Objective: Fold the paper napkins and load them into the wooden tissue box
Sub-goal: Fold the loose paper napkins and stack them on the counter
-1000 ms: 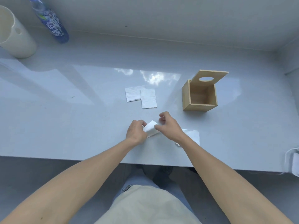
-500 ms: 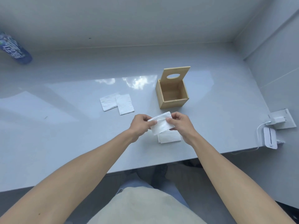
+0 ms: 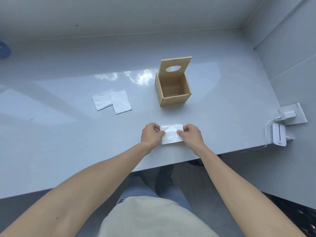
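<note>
My left hand (image 3: 151,134) and my right hand (image 3: 191,135) pinch the two sides of a white paper napkin (image 3: 171,135) near the front edge of the table. The napkin looks folded, and whether another sheet lies under it I cannot tell. The wooden tissue box (image 3: 172,90) stands beyond my hands, its lid with an oval hole tilted up at the back, and the inside looks bare. Two folded napkins (image 3: 112,101) lie overlapping on the table to the left of the box.
A pale grey glossy table (image 3: 68,134) ends just in front of my hands. A white charger and a white device with a cable (image 3: 280,129) sit at the right edge. A blue bottle (image 3: 4,51) shows at the far left. Walls close the back and right.
The view swung right, so the box now sits nearer the middle. Both hands lowered the napkin from mid-air towards the table and now hold it by its sides.
</note>
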